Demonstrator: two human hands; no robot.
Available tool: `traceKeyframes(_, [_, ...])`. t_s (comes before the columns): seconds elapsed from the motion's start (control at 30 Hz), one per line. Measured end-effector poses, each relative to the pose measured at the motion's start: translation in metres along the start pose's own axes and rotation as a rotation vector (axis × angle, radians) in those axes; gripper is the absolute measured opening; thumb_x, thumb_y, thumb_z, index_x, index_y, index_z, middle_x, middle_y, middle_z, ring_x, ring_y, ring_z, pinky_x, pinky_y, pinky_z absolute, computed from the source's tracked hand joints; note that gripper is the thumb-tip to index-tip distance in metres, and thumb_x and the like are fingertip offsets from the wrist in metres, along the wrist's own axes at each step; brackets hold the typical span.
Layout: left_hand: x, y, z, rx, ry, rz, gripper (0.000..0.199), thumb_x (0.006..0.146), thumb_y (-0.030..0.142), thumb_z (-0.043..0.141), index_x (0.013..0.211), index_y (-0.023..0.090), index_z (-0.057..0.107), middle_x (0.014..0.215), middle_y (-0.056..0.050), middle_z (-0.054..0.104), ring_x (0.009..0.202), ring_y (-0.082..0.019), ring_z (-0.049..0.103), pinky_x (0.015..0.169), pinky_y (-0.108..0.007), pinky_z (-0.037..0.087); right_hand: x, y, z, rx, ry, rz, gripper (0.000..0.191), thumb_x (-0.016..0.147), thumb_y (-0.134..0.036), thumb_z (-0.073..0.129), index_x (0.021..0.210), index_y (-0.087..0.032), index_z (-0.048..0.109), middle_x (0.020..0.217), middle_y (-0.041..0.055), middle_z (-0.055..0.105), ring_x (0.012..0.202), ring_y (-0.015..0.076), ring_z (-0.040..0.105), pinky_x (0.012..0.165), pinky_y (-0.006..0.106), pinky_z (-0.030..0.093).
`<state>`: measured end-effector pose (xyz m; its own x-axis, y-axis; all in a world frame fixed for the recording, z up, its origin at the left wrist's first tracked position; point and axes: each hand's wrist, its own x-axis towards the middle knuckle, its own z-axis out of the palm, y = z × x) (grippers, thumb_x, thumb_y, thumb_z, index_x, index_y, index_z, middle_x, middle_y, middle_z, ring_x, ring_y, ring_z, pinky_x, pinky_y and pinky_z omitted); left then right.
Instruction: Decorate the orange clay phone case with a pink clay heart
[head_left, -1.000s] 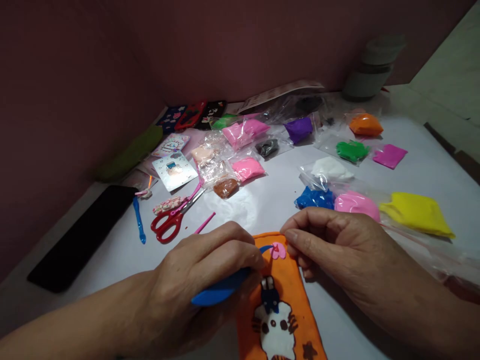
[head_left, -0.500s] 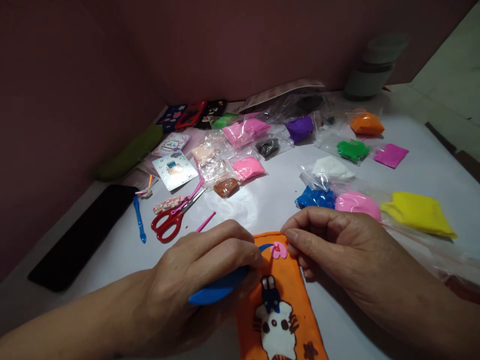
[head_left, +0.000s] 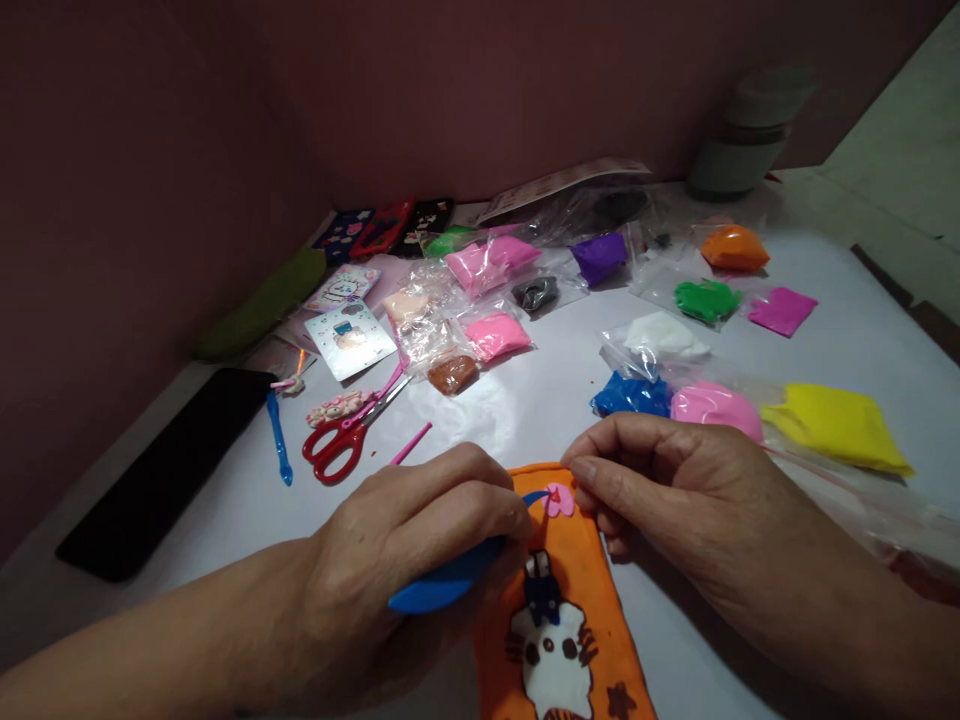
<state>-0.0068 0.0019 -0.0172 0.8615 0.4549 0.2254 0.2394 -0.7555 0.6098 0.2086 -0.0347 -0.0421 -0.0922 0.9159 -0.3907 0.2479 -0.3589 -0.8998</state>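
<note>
An orange clay-covered panel (head_left: pixel 592 580) lies on the white table, bearing a white cat-like figure (head_left: pixel 556 670) outlined in dark brown. Near its top is a pink clay piece (head_left: pixel 558 501) with a small red bit on it. My left hand (head_left: pixel 442 530) is closed round a blue tool (head_left: pixel 442 585), whose thin tip touches the pink piece. At the panel's top right corner rests my right hand (head_left: pixel 652 480), thumb and forefinger pressed together; whether anything is between them is too small to tell.
Red scissors (head_left: pixel 337 450), a blue stick (head_left: pixel 279 440) and a black phone-like slab (head_left: pixel 165 470) lie at the left. Bagged clay, such as yellow (head_left: pixel 840 425), blue (head_left: pixel 634 393) and purple (head_left: pixel 600 258), spreads behind my hands. A jar (head_left: pixel 742 150) stands at the back right.
My left hand has shifted slightly to the right with the blue tool, its tip now further over the pink piece. My right hand has stayed in place.
</note>
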Motion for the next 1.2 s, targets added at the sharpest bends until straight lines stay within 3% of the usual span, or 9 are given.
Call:
traceKeyframes(0.77, [0.001, -0.002, 0.001, -0.009, -0.018, 0.019, 0.017, 0.088, 0.008, 0.051, 0.104, 0.011, 0.058, 0.091, -0.01, 0.061, 0.079, -0.015, 0.06, 0.065, -0.021, 0.053, -0.003, 0.001, 0.001, 0.066, -0.019, 0.029, 0.019, 0.087, -0.037, 0.056, 0.081, -0.021, 0.066, 0.068, -0.0002, 0.058, 0.06, 0.0134, 0.052, 0.054, 0.027, 0.042])
traceKeyframes(1.0, [0.0, 0.006, -0.008, 0.02, 0.085, 0.0, 0.014, 0.088, 0.008, 0.053, 0.1, 0.013, 0.059, 0.087, -0.007, 0.063, 0.073, -0.012, 0.062, 0.064, -0.017, 0.051, -0.002, -0.003, 0.001, 0.125, 0.005, 0.023, 0.016, 0.085, -0.034, 0.059, 0.077, -0.021, 0.063, 0.064, -0.0026, 0.055, 0.06, 0.012, 0.05, 0.055, 0.025, 0.042])
traceKeyframes(1.2, [-0.008, 0.012, -0.01, 0.066, 0.146, 0.014, 0.01, 0.092, 0.016, 0.045, 0.089, 0.016, 0.055, 0.07, -0.003, 0.057, 0.057, -0.011, 0.053, 0.051, -0.021, 0.044, -0.012, -0.006, 0.004, 0.233, -0.045, 0.061, 0.029, 0.084, -0.047, 0.061, 0.074, -0.02, 0.065, 0.065, 0.0011, 0.058, 0.058, 0.0141, 0.054, 0.054, 0.026, 0.046])
